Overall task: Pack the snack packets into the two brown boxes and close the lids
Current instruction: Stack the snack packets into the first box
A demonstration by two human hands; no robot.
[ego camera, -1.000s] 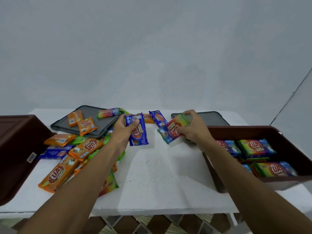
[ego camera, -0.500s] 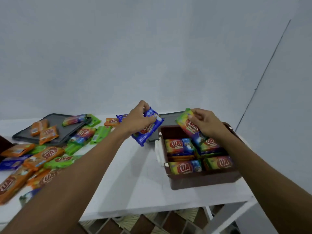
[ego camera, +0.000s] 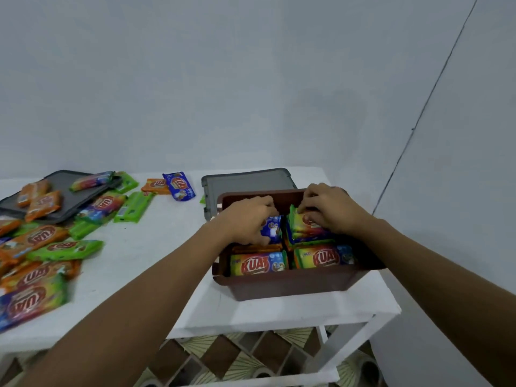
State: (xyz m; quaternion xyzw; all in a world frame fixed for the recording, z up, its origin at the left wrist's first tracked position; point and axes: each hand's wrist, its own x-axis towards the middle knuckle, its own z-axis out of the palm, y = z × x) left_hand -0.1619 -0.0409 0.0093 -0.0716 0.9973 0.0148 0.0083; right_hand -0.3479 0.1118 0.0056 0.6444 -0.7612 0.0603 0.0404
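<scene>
A brown box (ego camera: 282,286) stands on the right end of the white table (ego camera: 156,255), holding several snack packets. My left hand (ego camera: 248,219) is inside its back left part, shut on a blue packet (ego camera: 272,229). My right hand (ego camera: 326,209) presses a multicoloured packet (ego camera: 304,227) onto the stack in the back right part. Two more packets (ego camera: 258,265) lie face up along the box's near side. The second brown box is out of view.
A grey lid (ego camera: 245,181) lies behind the box. Another grey lid (ego camera: 60,196) sits at the far left with packets on it. Several loose orange, green and blue packets (ego camera: 55,247) cover the table's left side. A wall corner runs at the right.
Both hands carried their packets from the pile rightward and down into the brown box. My view swung right, so the left brown box left the frame.
</scene>
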